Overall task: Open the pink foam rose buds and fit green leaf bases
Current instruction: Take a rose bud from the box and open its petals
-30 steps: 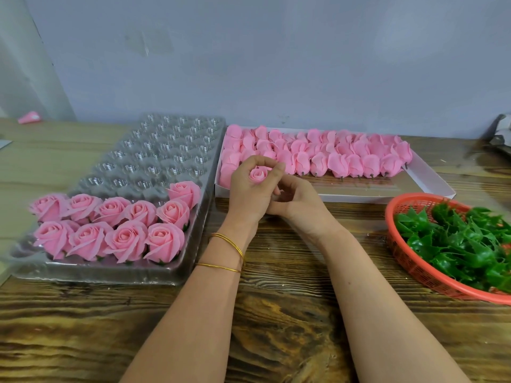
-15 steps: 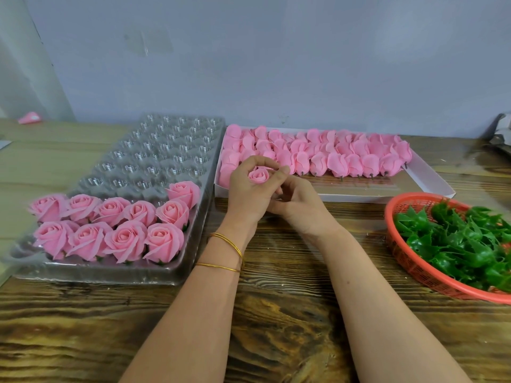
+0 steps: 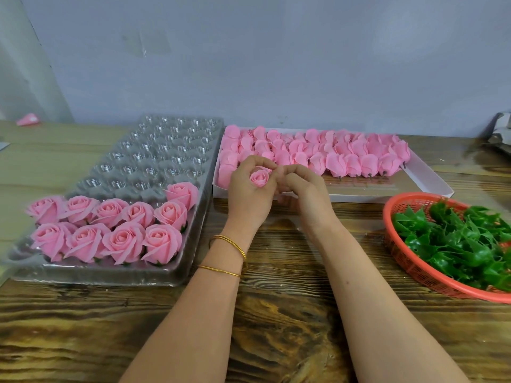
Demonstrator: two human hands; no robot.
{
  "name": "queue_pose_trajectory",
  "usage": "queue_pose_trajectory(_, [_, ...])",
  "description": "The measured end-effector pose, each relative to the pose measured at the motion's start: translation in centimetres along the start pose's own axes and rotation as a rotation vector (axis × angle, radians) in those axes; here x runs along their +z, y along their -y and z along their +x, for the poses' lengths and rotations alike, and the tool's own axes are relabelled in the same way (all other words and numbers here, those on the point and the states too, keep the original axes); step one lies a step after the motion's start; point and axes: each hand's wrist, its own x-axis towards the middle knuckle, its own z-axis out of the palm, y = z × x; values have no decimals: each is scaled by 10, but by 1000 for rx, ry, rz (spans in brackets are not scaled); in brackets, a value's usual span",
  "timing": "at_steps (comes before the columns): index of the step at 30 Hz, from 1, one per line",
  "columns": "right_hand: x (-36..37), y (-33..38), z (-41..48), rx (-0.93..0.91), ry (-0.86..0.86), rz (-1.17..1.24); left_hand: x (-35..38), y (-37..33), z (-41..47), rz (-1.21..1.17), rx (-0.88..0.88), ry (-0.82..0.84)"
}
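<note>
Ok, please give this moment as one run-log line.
left hand: holds rose bud | right hand: fingers at the bud | leaf bases: in red basket

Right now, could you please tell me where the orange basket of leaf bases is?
Head view: the orange basket sits at the right edge of the table, nearer than the white box, right of the right hand.

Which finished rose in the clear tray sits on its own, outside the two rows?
The rose at the right edge of the clear tray, one row farther back; the other nine sit in the two front rows.
</note>
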Motion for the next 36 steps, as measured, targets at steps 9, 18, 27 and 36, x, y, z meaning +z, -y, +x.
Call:
queue_pose_trajectory(9, [4,-1,0,-65,-37,-67,3,-4,-6,63,41,83])
queue_pose_trajectory(18, [3,-4,3,-42,-53,-95,3,-3,-6,98,60,81])
queue_pose_trajectory(27, [2,-4,0,-61,-17,-114,4,1,-5,72,45,98])
queue_pose_trajectory(36, [3,2,-5,-45,10,-157,5,2,-6,103,54,101])
